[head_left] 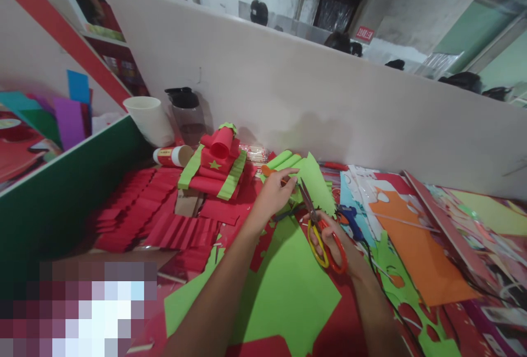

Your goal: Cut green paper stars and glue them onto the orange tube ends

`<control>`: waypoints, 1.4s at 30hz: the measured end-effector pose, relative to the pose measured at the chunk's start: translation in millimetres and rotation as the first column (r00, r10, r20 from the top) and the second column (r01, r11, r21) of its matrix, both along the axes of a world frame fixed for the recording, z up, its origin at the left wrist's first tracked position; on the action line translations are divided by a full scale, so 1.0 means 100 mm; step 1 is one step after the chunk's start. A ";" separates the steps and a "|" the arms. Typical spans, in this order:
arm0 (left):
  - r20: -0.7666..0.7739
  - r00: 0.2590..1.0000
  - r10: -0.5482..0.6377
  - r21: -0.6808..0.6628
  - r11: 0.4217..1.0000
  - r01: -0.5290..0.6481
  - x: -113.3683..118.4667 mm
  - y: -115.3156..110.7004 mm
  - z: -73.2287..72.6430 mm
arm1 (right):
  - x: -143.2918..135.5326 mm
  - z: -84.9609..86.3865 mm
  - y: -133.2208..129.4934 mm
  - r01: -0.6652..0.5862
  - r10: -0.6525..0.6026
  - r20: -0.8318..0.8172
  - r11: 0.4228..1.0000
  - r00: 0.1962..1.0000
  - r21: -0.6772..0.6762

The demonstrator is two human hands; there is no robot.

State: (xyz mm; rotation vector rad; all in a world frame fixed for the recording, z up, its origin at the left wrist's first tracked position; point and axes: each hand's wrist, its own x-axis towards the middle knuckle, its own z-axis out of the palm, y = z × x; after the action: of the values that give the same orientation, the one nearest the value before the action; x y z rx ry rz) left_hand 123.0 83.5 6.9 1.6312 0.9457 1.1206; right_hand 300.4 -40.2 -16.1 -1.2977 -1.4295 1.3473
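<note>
My right hand (329, 233) is closed on scissors (313, 217) with one yellow and one red-orange handle loop; their slightly parted blades point up beside a light green paper piece (316, 181). My left hand (278, 191) is just left of the blades, thumb and forefinger close together at that piece's left edge; what they pinch is too small to make out. Under my forearms lies a large light green sheet (288, 291). Left of my left hand stands a red paper model (216, 167) with green strips and a star.
Pleated red paper strips (140, 203) lie at the left, near a white cup (150, 121), a clear bottle (187, 115) and a green divider (74, 203). A blue glue gun (349, 221), orange paper (415, 241) and cut green scraps (397, 285) are at the right. A white partition (263, 82) rises behind.
</note>
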 end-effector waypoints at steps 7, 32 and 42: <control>-0.030 0.999 0.034 0.008 0.999 -0.033 0.00 0.01 -0.03 | 0.01 0.02 -0.04 0.004 -0.007 0.061 0.998 0.998 0.060; 0.129 0.971 -0.202 -0.223 0.948 0.226 -0.14 0.00 0.00 | 0.05 0.15 -0.15 -0.069 0.069 0.000 0.991 0.998 -0.112; 0.061 0.986 -0.157 -0.066 0.985 0.161 -0.06 0.06 -0.09 | 0.06 0.18 -0.12 -0.046 0.050 0.056 0.997 0.997 -0.066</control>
State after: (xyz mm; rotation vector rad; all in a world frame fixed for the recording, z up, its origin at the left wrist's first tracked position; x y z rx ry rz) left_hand 117.3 89.5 -2.4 1.5800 0.7956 1.0073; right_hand 306.3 -52.4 1.5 -1.3619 -1.4758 1.4086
